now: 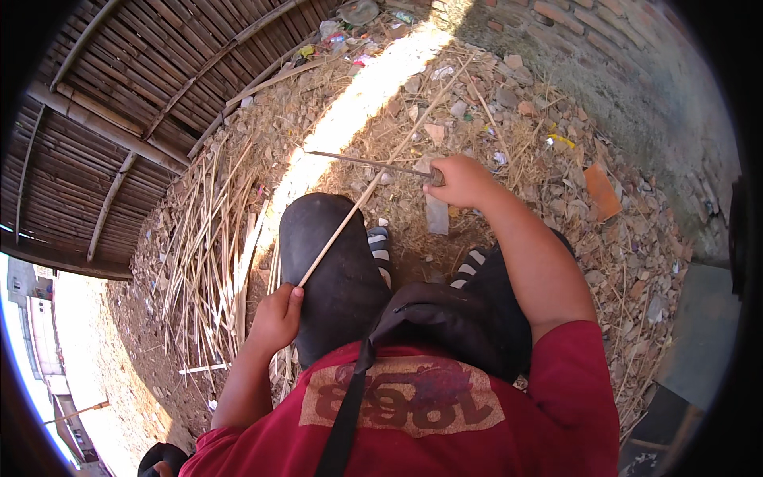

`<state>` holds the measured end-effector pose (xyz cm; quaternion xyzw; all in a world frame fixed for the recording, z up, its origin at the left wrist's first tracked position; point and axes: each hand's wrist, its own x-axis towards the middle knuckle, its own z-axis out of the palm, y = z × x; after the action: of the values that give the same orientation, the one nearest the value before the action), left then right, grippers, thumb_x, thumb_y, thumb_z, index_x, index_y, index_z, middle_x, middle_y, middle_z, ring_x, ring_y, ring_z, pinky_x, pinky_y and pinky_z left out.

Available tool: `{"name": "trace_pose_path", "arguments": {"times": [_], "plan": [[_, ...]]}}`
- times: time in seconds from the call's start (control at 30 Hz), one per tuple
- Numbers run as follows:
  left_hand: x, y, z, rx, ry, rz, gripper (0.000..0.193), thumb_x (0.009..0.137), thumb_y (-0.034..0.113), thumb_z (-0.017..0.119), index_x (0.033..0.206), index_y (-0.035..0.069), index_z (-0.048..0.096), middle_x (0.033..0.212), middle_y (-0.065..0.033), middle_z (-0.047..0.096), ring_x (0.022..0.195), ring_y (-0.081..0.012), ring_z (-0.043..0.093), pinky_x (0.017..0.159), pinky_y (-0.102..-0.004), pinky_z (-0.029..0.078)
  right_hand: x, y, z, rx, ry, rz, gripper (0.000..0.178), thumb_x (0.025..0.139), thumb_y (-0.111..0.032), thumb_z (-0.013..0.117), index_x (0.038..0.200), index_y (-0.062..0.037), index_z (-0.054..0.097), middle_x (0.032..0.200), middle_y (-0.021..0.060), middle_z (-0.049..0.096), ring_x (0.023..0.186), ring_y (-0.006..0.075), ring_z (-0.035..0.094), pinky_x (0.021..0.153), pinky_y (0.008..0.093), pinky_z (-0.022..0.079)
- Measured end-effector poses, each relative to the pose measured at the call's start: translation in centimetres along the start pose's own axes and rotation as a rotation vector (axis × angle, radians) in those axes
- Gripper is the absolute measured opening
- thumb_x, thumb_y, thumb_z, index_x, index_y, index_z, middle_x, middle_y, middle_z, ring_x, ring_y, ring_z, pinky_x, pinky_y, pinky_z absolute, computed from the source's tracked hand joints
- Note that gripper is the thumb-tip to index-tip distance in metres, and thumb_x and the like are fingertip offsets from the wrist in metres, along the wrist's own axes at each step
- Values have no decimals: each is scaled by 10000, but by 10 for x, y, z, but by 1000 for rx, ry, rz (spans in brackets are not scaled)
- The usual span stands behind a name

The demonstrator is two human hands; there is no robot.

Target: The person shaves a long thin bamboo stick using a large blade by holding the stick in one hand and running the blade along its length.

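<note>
The left hand grips a thin stick slanting forward from it; the right hand clasps a knife, its blade (dark, narrow) crossing the stick; pale strips lie left of both.

Stick: pale straw. Blade: dark brown-grey. Shirt: deep red, tan patch with darker print. Trousers, strap: black. Footwear: black-and-white stripes. Ground sticks: pale yellow. Slats: brown. Flat piece: orange. Wall: grey, some reddish brick.
</note>
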<state>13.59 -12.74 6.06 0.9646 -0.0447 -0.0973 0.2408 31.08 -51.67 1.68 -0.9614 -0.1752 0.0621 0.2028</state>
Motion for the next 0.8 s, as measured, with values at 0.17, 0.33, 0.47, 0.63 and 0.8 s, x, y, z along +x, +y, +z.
{"name": "trace_pose_path", "arguments": {"times": [0.17, 0.33, 0.47, 0.63, 0.8], "plan": [[-7, -10, 5, 41, 5, 20, 353, 1069, 314, 455, 907, 10, 529, 765, -298, 616, 776, -526, 605, 672, -588, 439, -6, -36, -6, -89, -19, -48, 337, 830, -362, 738, 942, -55, 656, 818, 179, 681, 838, 384, 681, 730, 504, 528], [-3, -23, 11, -63, 3, 74, 318, 1068, 293, 448, 936, 24, 555, 735, -279, 627, 734, -514, 614, 657, -574, 464, 12, -19, 5, 122, 11, 97, 326, 837, -311, 716, 996, -32, 660, 871, 202, 701, 852, 402, 686, 775, 501, 544], [-7, -23, 7, 41, -14, 5, 305, 1065, 284, 456, 939, 28, 560, 725, -275, 629, 704, -506, 618, 641, -579, 470, 15, -18, 4, 160, -14, 221, 350, 812, -272, 725, 1070, -40, 671, 877, 207, 704, 867, 403, 691, 784, 488, 552], [-12, -11, 14, 144, -12, -33, 305, 1063, 288, 464, 932, 28, 556, 721, -279, 635, 677, -499, 625, 622, -592, 481, 3, -44, 6, 12, -192, 85, 456, 794, -285, 724, 1168, -28, 675, 998, 224, 719, 949, 403, 691, 854, 466, 553], [-13, -7, 14, 172, 44, -50, 320, 1062, 298, 472, 910, 28, 550, 702, -271, 637, 669, -499, 631, 618, -591, 490, 13, -16, 9, 135, -111, 134, 501, 772, -266, 710, 1214, -32, 681, 1072, 242, 713, 1018, 405, 682, 900, 454, 545]]}}
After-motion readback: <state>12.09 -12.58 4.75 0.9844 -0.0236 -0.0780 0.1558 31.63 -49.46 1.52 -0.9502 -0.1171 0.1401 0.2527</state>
